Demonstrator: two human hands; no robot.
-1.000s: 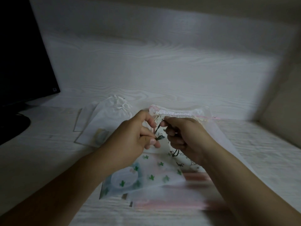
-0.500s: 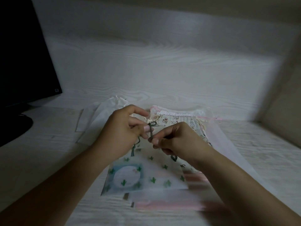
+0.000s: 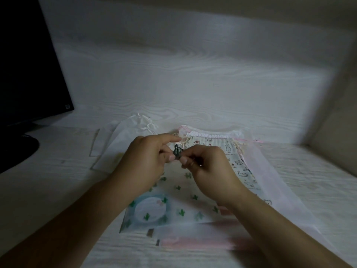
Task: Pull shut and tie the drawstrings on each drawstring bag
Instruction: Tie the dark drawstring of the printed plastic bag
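A translucent cactus-print bag (image 3: 173, 200) lies on the white desk in front of me. Its dark green drawstring (image 3: 177, 150) forms a small loop at the bag's top. My left hand (image 3: 143, 163) pinches the cord from the left and my right hand (image 3: 208, 167) pinches it from the right, fingertips almost touching. Beneath and behind lie a cat-print bag (image 3: 239, 163) with a white gathered top and a sheer pink bag (image 3: 270, 180). A white bag (image 3: 127, 140) with knotted white strings lies at the left rear.
A dark monitor (image 3: 29, 64) with its round base (image 3: 17, 151) stands at the far left. A white wood-grain wall (image 3: 193, 74) backs the desk, and a side panel (image 3: 338, 113) closes the right. A pink strip of bag (image 3: 202, 242) lies near the front edge.
Both hands have drawn closer together on the green cord. The loop has moved from between the hands up to their fingertips and tightened into a small knot-like loop.
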